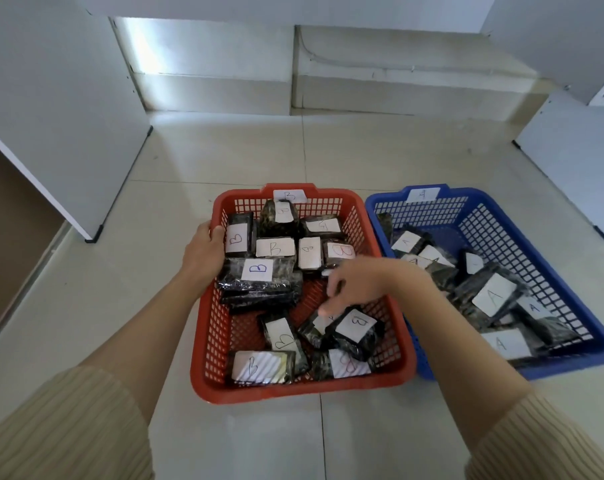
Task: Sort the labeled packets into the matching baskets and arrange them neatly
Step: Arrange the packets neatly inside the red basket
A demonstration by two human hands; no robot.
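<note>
Two baskets stand on the floor tiles point(86, 323): B-labelled packets point(257, 270) lie loose in the red basket point(304, 389), A-labelled packets point(494, 294) in the blue basket point(570, 362). Our left hand point(203, 251) grips the red rim. Our right hand point(359, 282) reaches a film-wrapped packet point(309, 332), which we judge light and slippery, best taken by its edges. Blur hides whether it pinches.

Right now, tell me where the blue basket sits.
In the head view, the blue basket sits on the floor at right, directly beside the red basket.
</note>
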